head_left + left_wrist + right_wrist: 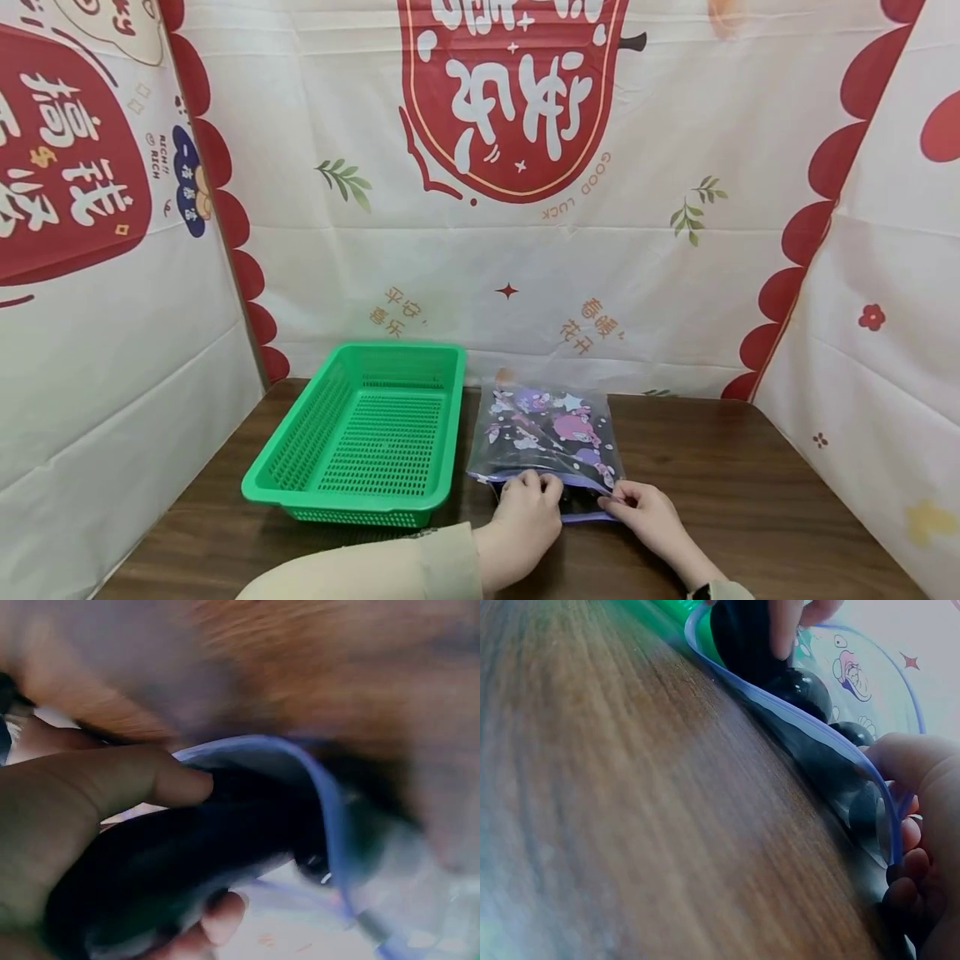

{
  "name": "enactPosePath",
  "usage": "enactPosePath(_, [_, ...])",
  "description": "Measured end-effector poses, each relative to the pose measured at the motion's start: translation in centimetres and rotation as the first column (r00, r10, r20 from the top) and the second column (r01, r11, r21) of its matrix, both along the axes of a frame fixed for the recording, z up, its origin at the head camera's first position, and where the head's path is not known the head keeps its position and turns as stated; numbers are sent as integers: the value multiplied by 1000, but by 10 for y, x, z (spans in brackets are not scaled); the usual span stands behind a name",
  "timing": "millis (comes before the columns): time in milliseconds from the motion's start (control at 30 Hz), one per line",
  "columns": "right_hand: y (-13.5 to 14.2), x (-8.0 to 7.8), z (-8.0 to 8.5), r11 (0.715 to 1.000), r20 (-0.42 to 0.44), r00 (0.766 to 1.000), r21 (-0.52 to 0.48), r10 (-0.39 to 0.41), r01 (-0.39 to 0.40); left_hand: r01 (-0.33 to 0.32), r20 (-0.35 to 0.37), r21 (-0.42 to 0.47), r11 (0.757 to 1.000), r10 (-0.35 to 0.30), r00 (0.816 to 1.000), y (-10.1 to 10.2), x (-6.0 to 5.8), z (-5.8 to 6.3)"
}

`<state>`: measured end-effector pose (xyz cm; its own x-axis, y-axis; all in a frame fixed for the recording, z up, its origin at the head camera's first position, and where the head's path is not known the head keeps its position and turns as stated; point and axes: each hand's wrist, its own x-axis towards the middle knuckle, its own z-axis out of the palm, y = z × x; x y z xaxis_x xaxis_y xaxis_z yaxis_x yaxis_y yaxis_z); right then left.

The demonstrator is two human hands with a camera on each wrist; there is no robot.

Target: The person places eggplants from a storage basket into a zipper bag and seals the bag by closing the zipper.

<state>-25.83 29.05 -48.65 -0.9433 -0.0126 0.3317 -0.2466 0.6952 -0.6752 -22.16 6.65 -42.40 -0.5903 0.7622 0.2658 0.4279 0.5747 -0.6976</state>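
Note:
A clear zip bag (551, 433) with cartoon prints and a purple edge lies on the table, its mouth facing me. My left hand (521, 521) is at the mouth, its thumb and fingers around a smooth, dark, elongated object (172, 862) whose kind I cannot tell. That object is partly inside the opening. My right hand (648, 521) pinches the right end of the purple edge (810, 724), and the mouth gapes. Glossy black rounded things (802, 694) show inside the bag in the right wrist view; the print hides much of the contents.
A green perforated plastic basket (442, 492) stands on the table left of the bag, with nothing seen in it. The brown wooden table (697, 450) extends to the right. White printed cloth walls (480, 267) enclose the back and both sides.

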Motion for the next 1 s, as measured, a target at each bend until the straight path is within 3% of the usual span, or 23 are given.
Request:
enactPosePath(100, [-4,2,0,1000,26,1000,-3,9,-9,78,121,23,997,-80,989,-11,0,2])
enactPosePath(200, [-4,5,-1,1000,37,999,6,5,-5,159,310,74,984,-175,935,-21,7,10])
enactPosePath(267, [-3,6,0,1000,27,1000,13,5,-6,176,390,107,979,-204,898,-24,10,17])
enactPosePath(333, [0,4,-1,1000,7,1000,17,10,-11,185,387,145,972,-228,893,-24,8,20])
enactPosePath(400, [1,2,-1,1000,-15,1000,17,17,-17,178,342,179,968,-231,911,-21,1,19])
enactPosePath(533, [3,-2,-2,999,-38,999,-3,33,-33,77,287,228,971,-142,947,-9,-23,10])
enactPosePath(633, [0,-2,-6,997,-26,997,-34,68,-68,2,275,258,966,-75,959,-9,-35,3])
enactPosePath(767, [1,0,-11,994,-16,995,-45,98,-99,-36,223,245,969,-20,975,-16,-30,3])
enactPosePath(833, [8,-1,-9,995,-20,995,-23,96,-96,-90,185,201,975,52,981,-21,-25,10])
enactPosePath(900, [18,-1,0,995,-19,995,25,99,-99,-199,146,127,972,180,973,-24,-22,18])
enactPosePath(1000, [25,0,24,988,-23,995,129,93,-89,-373,128,11,928,368,921,-26,-24,26])
